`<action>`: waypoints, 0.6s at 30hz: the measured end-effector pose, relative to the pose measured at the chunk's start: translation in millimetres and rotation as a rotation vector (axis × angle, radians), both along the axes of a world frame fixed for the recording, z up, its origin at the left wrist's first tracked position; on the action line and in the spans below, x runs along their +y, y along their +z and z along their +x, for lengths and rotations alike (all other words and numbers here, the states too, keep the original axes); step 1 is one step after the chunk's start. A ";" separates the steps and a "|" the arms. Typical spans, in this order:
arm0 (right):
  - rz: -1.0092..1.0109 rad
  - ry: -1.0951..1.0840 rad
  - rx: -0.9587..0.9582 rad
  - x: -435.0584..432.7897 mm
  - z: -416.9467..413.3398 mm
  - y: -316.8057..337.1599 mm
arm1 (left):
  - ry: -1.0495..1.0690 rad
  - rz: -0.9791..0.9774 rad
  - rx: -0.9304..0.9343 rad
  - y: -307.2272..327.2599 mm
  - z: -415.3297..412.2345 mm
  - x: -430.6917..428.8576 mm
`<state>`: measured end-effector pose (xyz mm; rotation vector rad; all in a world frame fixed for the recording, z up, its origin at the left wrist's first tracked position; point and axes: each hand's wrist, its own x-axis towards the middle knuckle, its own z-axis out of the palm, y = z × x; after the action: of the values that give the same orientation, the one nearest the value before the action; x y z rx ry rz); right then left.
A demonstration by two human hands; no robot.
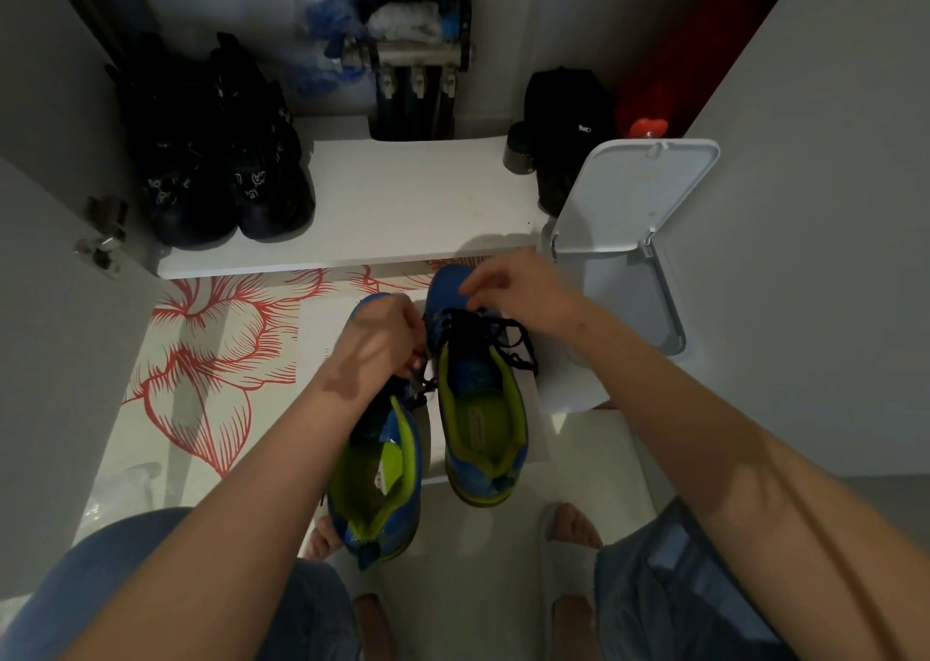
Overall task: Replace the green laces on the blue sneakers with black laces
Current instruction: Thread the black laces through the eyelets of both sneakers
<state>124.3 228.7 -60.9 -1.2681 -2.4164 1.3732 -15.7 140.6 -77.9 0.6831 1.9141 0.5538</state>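
Observation:
Two blue sneakers with lime-green lining stand side by side on the floor, toes pointing away from me. The right sneaker (478,408) carries a black lace (495,330) threaded through its eyelets, with loose ends trailing off to its right. The left sneaker (377,484) sits nearer to me, its front hidden under my left hand (380,335), whose fingers pinch a black lace between the two shoes. My right hand (508,285) hovers over the toe of the right sneaker, fingertips closed on the black lace. No green lace is visible.
A white low shelf (402,207) holds dark shoes (221,157) at left and a black shoe (563,126) at right. A white bin with its lid (629,197) open stands to the right. A red flower-patterned mat (211,353) lies at left. My knees and feet frame the bottom.

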 end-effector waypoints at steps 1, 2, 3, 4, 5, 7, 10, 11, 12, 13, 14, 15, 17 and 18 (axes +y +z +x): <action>-0.017 -0.016 0.077 2.6 1.9 2.7 | 0.059 0.081 0.013 3.4 -5.3 1.4; -0.027 0.031 0.098 2.3 2.5 4.3 | 0.116 0.208 0.022 6.8 -11.4 2.4; -0.038 0.111 0.079 -0.5 1.3 3.0 | 0.168 0.338 0.028 14.4 -16.4 2.6; -0.037 0.197 0.031 -7.1 -1.9 1.5 | 0.202 0.438 0.022 21.5 -20.2 2.0; -0.027 0.260 -0.015 -13.5 -6.4 -2.3 | 0.229 0.503 -0.001 28.3 -21.6 1.2; -0.021 0.280 -0.059 -20.2 -14.5 -11.3 | 0.258 0.556 -0.040 36.1 -17.8 0.4; -0.107 0.137 0.076 -18.5 -19.7 -8.5 | 0.262 0.408 -0.085 38.1 -12.1 0.6; -0.203 0.065 0.183 -15.9 -19.4 -2.8 | 0.242 0.307 -0.103 36.2 -12.3 -0.5; -0.315 -0.009 0.321 -12.6 -19.5 6.1 | 0.171 0.191 -0.108 33.9 -12.8 -3.3; -0.428 -0.067 0.471 -9.3 -19.8 15.3 | 0.025 0.083 -0.090 31.3 -12.3 -6.4; -0.530 -0.093 0.612 -6.0 -20.4 24.5 | -0.135 0.006 -0.067 28.0 -9.8 -9.4; -0.609 -0.099 0.727 -3.5 -21.0 33.5 | -0.253 -0.036 -0.057 24.1 -5.3 -11.6; -0.724 -0.095 0.893 -1.7 -23.2 49.9 | -0.286 -0.027 -0.049 17.1 4.3 -11.8; -0.776 -0.104 0.958 -2.7 -24.7 56.5 | -0.256 -0.005 -0.037 13.3 7.4 -10.6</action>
<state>99.7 226.0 -4.4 -0.5159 -1.1932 2.2670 -8.4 130.0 -64.6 0.8924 1.7595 0.3970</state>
